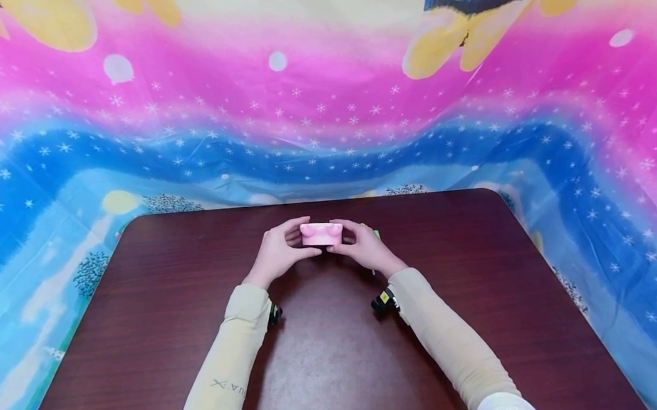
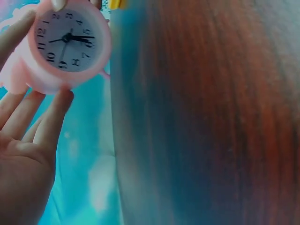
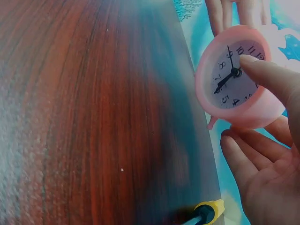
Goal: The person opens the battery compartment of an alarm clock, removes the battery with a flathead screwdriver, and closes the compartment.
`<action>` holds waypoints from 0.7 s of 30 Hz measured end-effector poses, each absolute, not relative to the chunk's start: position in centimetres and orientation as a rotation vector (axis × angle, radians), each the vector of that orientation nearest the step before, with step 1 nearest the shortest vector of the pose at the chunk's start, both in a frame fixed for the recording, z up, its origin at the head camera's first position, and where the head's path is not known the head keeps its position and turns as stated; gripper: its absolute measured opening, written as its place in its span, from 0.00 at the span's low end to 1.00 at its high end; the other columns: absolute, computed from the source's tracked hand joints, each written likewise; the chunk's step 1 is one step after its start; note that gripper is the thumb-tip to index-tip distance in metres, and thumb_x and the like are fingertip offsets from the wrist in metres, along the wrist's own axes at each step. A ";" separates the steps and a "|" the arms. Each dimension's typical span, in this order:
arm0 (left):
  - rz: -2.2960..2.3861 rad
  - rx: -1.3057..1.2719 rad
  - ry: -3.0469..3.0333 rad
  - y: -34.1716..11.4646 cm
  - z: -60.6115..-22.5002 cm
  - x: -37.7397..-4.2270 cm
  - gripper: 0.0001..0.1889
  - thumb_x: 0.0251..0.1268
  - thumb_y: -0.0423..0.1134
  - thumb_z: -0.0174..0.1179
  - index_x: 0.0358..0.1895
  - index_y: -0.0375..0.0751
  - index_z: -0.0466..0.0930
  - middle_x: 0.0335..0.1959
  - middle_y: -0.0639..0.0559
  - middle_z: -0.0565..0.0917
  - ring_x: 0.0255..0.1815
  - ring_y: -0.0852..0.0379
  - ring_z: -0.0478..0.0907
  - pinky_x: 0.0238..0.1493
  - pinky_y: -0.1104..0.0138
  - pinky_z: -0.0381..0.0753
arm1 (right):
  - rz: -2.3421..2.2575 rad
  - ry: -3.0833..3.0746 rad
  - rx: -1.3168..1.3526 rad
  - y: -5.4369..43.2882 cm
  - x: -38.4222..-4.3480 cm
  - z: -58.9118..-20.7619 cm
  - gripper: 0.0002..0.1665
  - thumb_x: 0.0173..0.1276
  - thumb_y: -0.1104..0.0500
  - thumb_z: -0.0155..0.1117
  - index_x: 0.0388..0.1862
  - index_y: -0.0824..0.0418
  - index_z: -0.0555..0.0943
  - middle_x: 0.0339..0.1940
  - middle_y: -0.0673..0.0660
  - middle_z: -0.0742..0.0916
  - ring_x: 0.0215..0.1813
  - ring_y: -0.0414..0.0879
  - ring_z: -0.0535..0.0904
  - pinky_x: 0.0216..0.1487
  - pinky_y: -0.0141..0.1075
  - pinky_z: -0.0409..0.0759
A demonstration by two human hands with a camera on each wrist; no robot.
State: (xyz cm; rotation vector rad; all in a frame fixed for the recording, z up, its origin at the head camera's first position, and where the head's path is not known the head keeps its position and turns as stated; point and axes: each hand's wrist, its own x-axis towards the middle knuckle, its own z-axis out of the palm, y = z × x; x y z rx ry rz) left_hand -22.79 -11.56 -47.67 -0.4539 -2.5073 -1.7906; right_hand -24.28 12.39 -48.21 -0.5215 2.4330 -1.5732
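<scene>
A pink alarm clock (image 1: 321, 235) with a round white dial is held up between both hands over the far part of the table. My left hand (image 1: 277, 251) grips its left side, thumb nearer me and fingers on the far side. On the opposite side my right hand (image 1: 365, 248) grips it the same way. In the right wrist view, the right thumb (image 3: 269, 75) overlaps the dial of the clock (image 3: 206, 89). Black numerals and hands show on the clock face (image 2: 70, 54) in the left wrist view. Small feet stick out from its body.
Just beyond my right hand lies a yellow and black object (image 3: 211, 211) with a slim shaft, mostly hidden in the head view. The dark brown wooden table (image 1: 143, 316) has rounded far corners. A colourful printed cloth (image 1: 323, 117) hangs around its back and sides.
</scene>
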 end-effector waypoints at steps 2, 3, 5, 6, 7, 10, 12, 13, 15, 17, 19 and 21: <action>-1.762 -0.436 -2.522 -11.6 -47.8 -22.8 0.37 0.54 0.31 0.82 0.70 0.35 0.80 0.63 0.39 0.85 0.60 0.44 0.86 0.62 0.57 0.84 | -1.581 2.410 -0.511 12.3 -24.3 -48.3 0.38 0.72 0.60 0.76 0.77 0.62 0.74 0.72 0.61 0.81 0.69 0.56 0.81 0.63 0.43 0.83; -1.746 -0.426 -2.527 -11.6 -47.9 -22.8 0.35 0.55 0.30 0.82 0.69 0.34 0.81 0.62 0.38 0.86 0.60 0.44 0.86 0.61 0.57 0.84 | -1.587 2.398 -0.505 12.3 -24.2 -48.4 0.37 0.71 0.60 0.76 0.77 0.62 0.74 0.72 0.61 0.81 0.69 0.55 0.82 0.63 0.43 0.83; -1.727 -0.411 -2.527 -11.6 -47.9 -22.8 0.32 0.55 0.27 0.80 0.66 0.32 0.82 0.59 0.36 0.87 0.59 0.43 0.87 0.60 0.57 0.85 | -1.594 2.382 -0.500 12.3 -24.2 -48.6 0.37 0.71 0.59 0.76 0.76 0.62 0.75 0.71 0.61 0.82 0.68 0.55 0.82 0.62 0.42 0.84; -1.723 -0.399 -2.525 -11.5 -47.9 -22.9 0.31 0.56 0.27 0.79 0.65 0.32 0.83 0.58 0.35 0.87 0.59 0.43 0.87 0.59 0.57 0.85 | -1.594 2.381 -0.497 12.3 -24.2 -48.6 0.36 0.71 0.58 0.76 0.75 0.63 0.75 0.70 0.61 0.82 0.68 0.54 0.83 0.62 0.42 0.84; -1.714 -0.390 -2.528 -11.5 -47.8 -22.9 0.30 0.56 0.26 0.79 0.64 0.31 0.83 0.58 0.34 0.87 0.59 0.42 0.87 0.59 0.57 0.85 | -1.595 2.379 -0.496 12.3 -24.2 -48.7 0.36 0.71 0.58 0.76 0.75 0.63 0.75 0.70 0.61 0.82 0.67 0.54 0.83 0.61 0.42 0.84; -1.685 -0.371 -2.549 -11.6 -47.7 -22.9 0.29 0.56 0.26 0.79 0.63 0.31 0.83 0.58 0.33 0.87 0.59 0.42 0.87 0.59 0.57 0.85 | -1.587 2.383 -0.492 12.3 -24.1 -49.0 0.36 0.72 0.56 0.76 0.75 0.63 0.75 0.68 0.61 0.83 0.66 0.53 0.84 0.61 0.42 0.84; -1.677 -0.368 -2.558 -11.6 -47.7 -22.9 0.29 0.56 0.26 0.79 0.63 0.30 0.83 0.58 0.33 0.87 0.59 0.42 0.87 0.59 0.57 0.85 | -1.575 2.389 -0.489 12.4 -24.1 -49.1 0.37 0.73 0.55 0.75 0.76 0.62 0.74 0.69 0.61 0.83 0.66 0.53 0.84 0.61 0.43 0.85; -1.679 -0.368 -2.558 -11.6 -47.7 -22.9 0.28 0.57 0.26 0.78 0.63 0.30 0.83 0.57 0.33 0.87 0.58 0.42 0.87 0.59 0.56 0.85 | -1.572 2.390 -0.491 12.4 -24.1 -49.1 0.36 0.73 0.55 0.74 0.77 0.61 0.74 0.69 0.60 0.83 0.66 0.53 0.84 0.61 0.43 0.84; -1.698 -0.372 -2.547 -11.6 -47.7 -22.9 0.28 0.58 0.27 0.78 0.63 0.30 0.83 0.57 0.33 0.87 0.58 0.42 0.87 0.59 0.56 0.85 | -1.565 2.403 -0.497 12.4 -24.1 -49.0 0.36 0.75 0.54 0.73 0.77 0.61 0.74 0.70 0.60 0.83 0.67 0.54 0.83 0.63 0.45 0.84; -1.724 -0.372 -2.527 -11.7 -47.7 -22.8 0.27 0.58 0.27 0.78 0.63 0.30 0.83 0.57 0.33 0.87 0.57 0.41 0.87 0.59 0.56 0.85 | -1.560 2.425 -0.498 12.4 -24.1 -49.0 0.33 0.76 0.55 0.71 0.76 0.62 0.75 0.69 0.61 0.83 0.68 0.55 0.82 0.64 0.46 0.83; -1.746 -0.370 -2.509 -11.8 -47.7 -22.8 0.27 0.59 0.28 0.78 0.62 0.30 0.83 0.56 0.33 0.88 0.57 0.41 0.88 0.58 0.56 0.86 | -1.566 2.443 -0.497 12.4 -24.1 -49.0 0.31 0.77 0.55 0.70 0.74 0.64 0.76 0.67 0.62 0.84 0.67 0.56 0.83 0.65 0.47 0.82; -1.766 -0.364 -2.494 -11.8 -47.7 -22.8 0.26 0.60 0.29 0.78 0.62 0.31 0.83 0.55 0.34 0.88 0.56 0.41 0.88 0.58 0.56 0.86 | -1.569 2.466 -0.486 12.3 -24.2 -49.1 0.29 0.78 0.55 0.69 0.73 0.65 0.77 0.65 0.63 0.85 0.67 0.57 0.83 0.66 0.47 0.81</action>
